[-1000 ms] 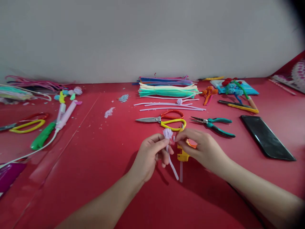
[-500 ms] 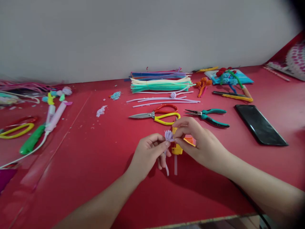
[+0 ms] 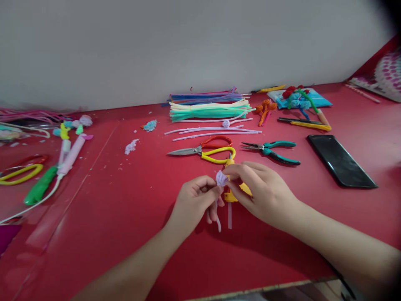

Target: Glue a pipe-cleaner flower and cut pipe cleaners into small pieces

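Between my hands is a small lilac pipe-cleaner flower [image 3: 221,179], its stem hanging down below my left fingers. My left hand [image 3: 199,198] pinches it from the left, near its base. The thumb and forefinger of my right hand [image 3: 261,186] are closed on the flower's right side. Under my right hand lies a yellow glue gun [image 3: 230,196], partly hidden, with a clear glue stick [image 3: 229,215] poking out toward me. Scissors [image 3: 200,150] with one red and one yellow handle lie just beyond, beside green-handled pliers [image 3: 269,150].
Behind lie bundles of pipe cleaners [image 3: 208,110] and loose lilac ones [image 3: 216,133]. A black phone [image 3: 341,161] is at right, near finished pipe-cleaner pieces [image 3: 294,98]. At left are a green-and-pink corded tool [image 3: 42,186], more scissors [image 3: 21,172] and lilac fluff scraps [image 3: 131,146].
My right fingers have shifted onto the top and side of the flower, and its looped petals now look gathered into a rounder shape. My left hand stays nearly still.
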A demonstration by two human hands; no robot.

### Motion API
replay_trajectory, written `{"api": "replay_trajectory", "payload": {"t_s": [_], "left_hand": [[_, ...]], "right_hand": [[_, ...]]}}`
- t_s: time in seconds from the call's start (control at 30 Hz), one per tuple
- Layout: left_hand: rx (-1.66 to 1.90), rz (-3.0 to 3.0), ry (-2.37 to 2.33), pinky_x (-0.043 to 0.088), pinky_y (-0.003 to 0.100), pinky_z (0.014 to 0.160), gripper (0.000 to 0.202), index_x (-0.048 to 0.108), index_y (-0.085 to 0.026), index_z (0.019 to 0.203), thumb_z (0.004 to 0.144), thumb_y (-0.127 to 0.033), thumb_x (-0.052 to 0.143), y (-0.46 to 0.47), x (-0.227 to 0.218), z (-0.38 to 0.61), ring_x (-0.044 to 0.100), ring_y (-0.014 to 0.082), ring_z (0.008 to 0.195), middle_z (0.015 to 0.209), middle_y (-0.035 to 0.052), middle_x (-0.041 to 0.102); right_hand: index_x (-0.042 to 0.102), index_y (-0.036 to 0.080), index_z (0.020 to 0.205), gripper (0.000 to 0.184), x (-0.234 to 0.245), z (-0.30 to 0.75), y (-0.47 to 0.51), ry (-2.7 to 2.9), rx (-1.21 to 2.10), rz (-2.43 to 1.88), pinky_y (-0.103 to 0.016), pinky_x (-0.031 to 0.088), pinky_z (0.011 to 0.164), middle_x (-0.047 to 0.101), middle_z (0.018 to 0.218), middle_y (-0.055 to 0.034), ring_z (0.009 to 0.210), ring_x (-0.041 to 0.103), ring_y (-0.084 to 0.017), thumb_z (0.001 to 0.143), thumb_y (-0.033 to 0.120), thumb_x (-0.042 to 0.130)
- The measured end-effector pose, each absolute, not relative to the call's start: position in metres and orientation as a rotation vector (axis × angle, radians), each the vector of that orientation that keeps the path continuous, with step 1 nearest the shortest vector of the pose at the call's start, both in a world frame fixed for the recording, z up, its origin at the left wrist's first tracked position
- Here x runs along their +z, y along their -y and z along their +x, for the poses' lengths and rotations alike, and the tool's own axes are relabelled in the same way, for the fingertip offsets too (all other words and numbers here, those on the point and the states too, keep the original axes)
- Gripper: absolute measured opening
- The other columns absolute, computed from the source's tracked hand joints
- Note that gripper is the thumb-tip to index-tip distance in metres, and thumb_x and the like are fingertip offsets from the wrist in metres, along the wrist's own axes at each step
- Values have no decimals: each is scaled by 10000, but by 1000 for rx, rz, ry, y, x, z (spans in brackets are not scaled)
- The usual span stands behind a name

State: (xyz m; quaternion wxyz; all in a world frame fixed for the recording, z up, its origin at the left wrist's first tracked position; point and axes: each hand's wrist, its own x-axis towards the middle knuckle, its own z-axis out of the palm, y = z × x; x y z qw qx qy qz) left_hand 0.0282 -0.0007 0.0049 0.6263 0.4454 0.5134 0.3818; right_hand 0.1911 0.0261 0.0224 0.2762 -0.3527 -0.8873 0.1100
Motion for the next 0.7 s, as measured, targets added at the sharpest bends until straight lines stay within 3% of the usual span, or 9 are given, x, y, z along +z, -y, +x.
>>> {"api": "replay_trajectory", "payload": {"t_s": [0.2,0.7], "left_hand": [[920,958,-1113,317,151,281,169,491,-144,691,750,-302,495,1,3,26,444,58,311,558,6,568],[907,977,-1101,315,150,273,180,481,-150,660,754,-302,503,2,3,27,429,56,302,523,-9,556]], "right_hand": [[520,170,928,165,23,191,-28,2305,312,-1010,-245,392,653,570,746,-25,699,513,-125,779,205,460],[533,184,848,106,18,191,-26,2276,406,-1045,-216,377,618,593,769,-13,658,511,-103,788,185,446]]}}
